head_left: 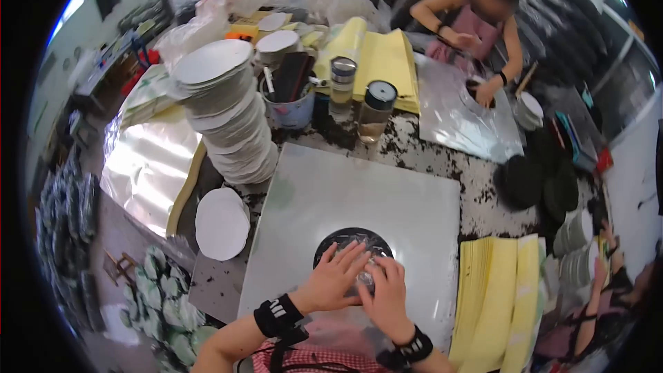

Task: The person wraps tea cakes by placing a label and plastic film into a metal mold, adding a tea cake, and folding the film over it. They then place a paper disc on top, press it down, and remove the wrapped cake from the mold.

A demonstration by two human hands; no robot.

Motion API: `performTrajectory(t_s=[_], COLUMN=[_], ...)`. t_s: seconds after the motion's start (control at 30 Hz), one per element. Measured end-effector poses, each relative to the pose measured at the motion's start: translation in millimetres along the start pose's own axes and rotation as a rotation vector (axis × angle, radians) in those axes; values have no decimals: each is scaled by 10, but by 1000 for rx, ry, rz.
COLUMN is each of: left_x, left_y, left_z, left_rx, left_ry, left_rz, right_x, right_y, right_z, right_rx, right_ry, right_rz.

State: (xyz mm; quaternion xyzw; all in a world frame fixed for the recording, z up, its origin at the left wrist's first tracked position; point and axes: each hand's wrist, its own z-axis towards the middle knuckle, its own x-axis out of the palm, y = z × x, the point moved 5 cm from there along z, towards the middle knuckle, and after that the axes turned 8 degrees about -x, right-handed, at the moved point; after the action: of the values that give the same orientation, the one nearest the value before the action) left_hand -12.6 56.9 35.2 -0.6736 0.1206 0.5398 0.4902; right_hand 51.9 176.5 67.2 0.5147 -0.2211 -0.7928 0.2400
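The tabletop (476, 179), speckled with dark crumbs, carries at its near middle a large square silver foil sheet (359, 200), and on the near part of that sheet lies a dark round disc (349, 238) under clear crinkled film. Both hands rest flat on it: the left hand (335, 280) spread over the disc's left half, the right hand (387, 293) beside it on the right half, fingers loosely apart and pressing down, neither grip closed around anything. By the look of it the step in hand is smoothing or pressing the film-covered disc onto the foil; the next move seems to call for lifting a foil edge over the disc, which needs the palms to slide off without dragging the film. The sheet has bare room to its far side and right. On the left a leaning stack of white round cards (228, 117) stands close to the foil's far-left corner, with one single white disc (222, 224) just beside the left edge. A pile of yellow paper sheets (494, 297) lies along the right edge. Beyond the far edge stand two glass jars (359, 100). Another person's hand (487, 90) works on separate foil, far right, well apart.
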Motion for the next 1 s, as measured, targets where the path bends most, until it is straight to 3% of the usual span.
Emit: performTrajectory(t_s=[0.07,0.1,0.2,0.23,0.37,0.47,0.6,0.63,0.7,0.8,0.87,0.9,0.93,1.0], left_x=[129,123,104,123,168,230,281,288,262,234,252,255,260,278], left_y=[77,62,-72,-85,24,-7,11,21,8,-19,-7,-1,10,29], left_z=[4,-14,-24,-13,7,23,4,32,35,43,50,51,42,27], left_rx=[-42,-41,-28,-37,-53,-65,-100,-99,-100,-86,-67,-63,-62,-56], left_ry=[-9,-27,-49,-17,-40,-24,-8,-24,-24,0,-7,-16,-24,-23], left_rz=[129,144,167,198,278,301,314,310,274,256,229,234,241,241], right_x=[-245,-297,98,430,67,-359,211,171,-111,-1165,-2074,-2501,-2975,-3467], right_y=[198,105,-194,-466,-491,-289,-853,-812,-864,-1386,-2073,-2749,-2911,-3131], right_z=[-65,-122,-23,-103,-289,-59,15,16,-62,-545,-1168,-1733,-2109,-2797], right_rx=[-74,-3,-111,5,101,38,245,196,140,205,522,722,836,1306], right_ry=[-1,-5,293,331,48,-167,-131,-152,-157,-371,-518,-520,-494,-245], right_rz=[-78,11,-152,-327,73,-259,-208,-205,-106,-485,-659,-961,-1120,-1020])
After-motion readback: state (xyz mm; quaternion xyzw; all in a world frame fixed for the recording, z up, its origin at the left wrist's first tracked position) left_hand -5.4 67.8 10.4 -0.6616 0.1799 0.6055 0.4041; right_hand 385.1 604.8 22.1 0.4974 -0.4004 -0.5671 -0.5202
